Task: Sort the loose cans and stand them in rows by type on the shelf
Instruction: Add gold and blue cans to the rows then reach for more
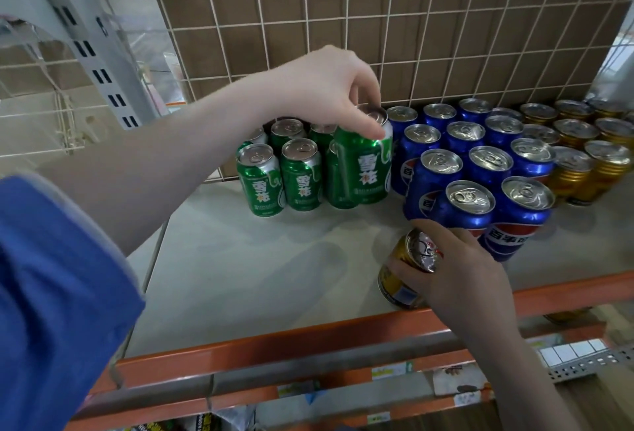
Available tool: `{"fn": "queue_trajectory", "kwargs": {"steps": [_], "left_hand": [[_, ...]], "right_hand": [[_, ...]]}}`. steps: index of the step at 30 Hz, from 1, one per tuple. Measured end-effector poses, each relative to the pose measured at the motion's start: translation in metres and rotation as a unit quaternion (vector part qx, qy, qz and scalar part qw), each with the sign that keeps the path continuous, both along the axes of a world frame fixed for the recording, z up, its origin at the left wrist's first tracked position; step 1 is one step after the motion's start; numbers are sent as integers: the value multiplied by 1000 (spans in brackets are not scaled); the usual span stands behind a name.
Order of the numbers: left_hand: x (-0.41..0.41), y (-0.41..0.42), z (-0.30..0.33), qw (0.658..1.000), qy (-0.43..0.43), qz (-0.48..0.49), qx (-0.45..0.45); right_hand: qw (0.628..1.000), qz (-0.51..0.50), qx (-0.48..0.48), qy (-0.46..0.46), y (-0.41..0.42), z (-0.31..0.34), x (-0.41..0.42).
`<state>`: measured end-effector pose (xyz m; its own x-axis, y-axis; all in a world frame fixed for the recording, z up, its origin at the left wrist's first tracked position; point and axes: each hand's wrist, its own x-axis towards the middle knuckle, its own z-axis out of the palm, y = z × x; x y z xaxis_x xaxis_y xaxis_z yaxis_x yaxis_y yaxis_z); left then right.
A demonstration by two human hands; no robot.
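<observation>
Shelf crowded: left grip pinches green can; right grip clasps gold can beside blue cans.

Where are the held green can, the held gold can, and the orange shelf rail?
green can [363, 169] head view, label on its side
gold can [394, 279] head view, lower side wall
shelf rail [274, 341] head view, front face

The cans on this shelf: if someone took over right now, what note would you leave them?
Left hand grips a green can by its top, at the front of the green group.
Right hand holds a gold can, tilted, near the shelf front edge.
Done: green, blue cans and gold cans stand grouped by type.
Left: set both held cans down, the gold one probably with the gold group at right.
</observation>
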<state>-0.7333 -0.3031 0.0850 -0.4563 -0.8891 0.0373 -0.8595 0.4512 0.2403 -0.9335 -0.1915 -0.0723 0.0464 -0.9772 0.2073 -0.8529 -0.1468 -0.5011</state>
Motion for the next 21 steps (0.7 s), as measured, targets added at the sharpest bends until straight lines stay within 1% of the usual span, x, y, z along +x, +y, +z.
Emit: {"fn": "queue_trajectory", "kwargs": {"steps": [8, 13, 15, 21], "left_hand": [[-27, -42, 14, 1000, 11, 16, -4], [-38, -65, 2, 999, -6, 26, -25], [-40, -71, -4, 999, -11, 28, -33], [-43, -76, -18, 999, -18, 18, -26]], "right_hand": [[1000, 4, -24, -7, 2, -1, -5], [999, 5, -32, 5, 2, -1, -5], [1000, 7, -19, 7, 2, 1, -4], [999, 15, -29, 11, 0, -2, -5]]}}
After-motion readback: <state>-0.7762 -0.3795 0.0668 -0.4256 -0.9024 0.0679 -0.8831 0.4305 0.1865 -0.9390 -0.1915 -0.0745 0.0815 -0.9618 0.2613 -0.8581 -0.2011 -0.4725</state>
